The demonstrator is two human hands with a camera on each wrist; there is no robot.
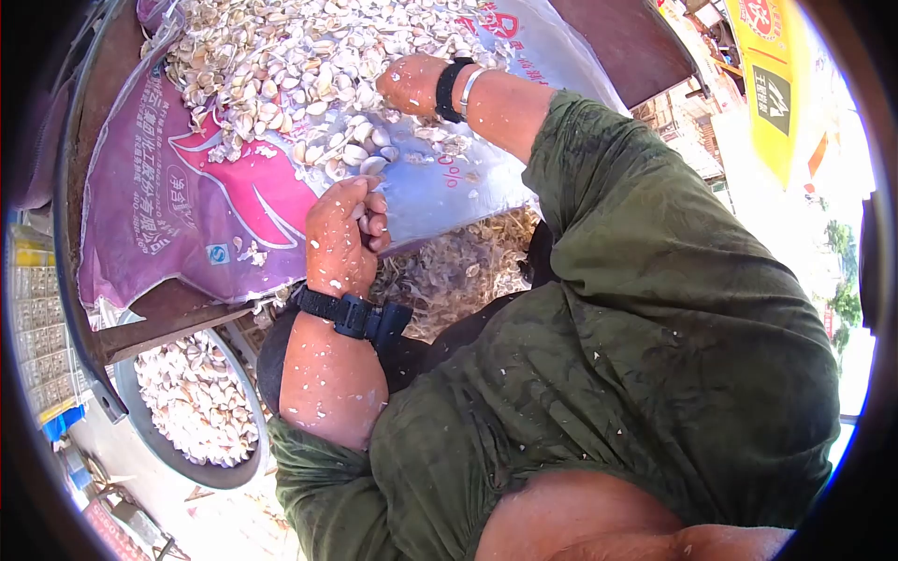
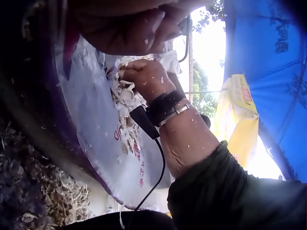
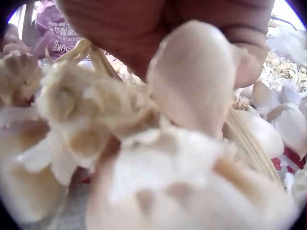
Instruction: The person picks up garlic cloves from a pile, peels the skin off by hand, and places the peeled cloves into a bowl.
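In the head view my left hand point(image 1: 344, 238) is curled palm-up at the edge of the printed plastic sack point(image 1: 412, 210), with garlic cloves point(image 1: 363, 222) inside its fingers. A clove point(image 1: 373, 165) lies at its thumb and fingertips. My right hand point(image 1: 412, 84) reaches into the spread of loose cloves point(image 1: 327, 84), its fingertips hidden there. Close up in the right wrist view, the fingers of this hand point(image 3: 163, 28) are bent against a pale clove point(image 3: 194, 76), above blurred garlic and dry stems. The left wrist view shows my right hand point(image 2: 148, 81) bent down over scraps of peel point(image 2: 125, 98).
A round metal basin point(image 1: 248, 467) holding many cloves point(image 1: 196, 397) stands low at the left. Dry stalks and husks point(image 1: 458, 271) lie below the sack's near edge. The metal rim of the work surface point(image 1: 67, 234) curves along the left. A yellow banner point(image 1: 772, 84) hangs at the right.
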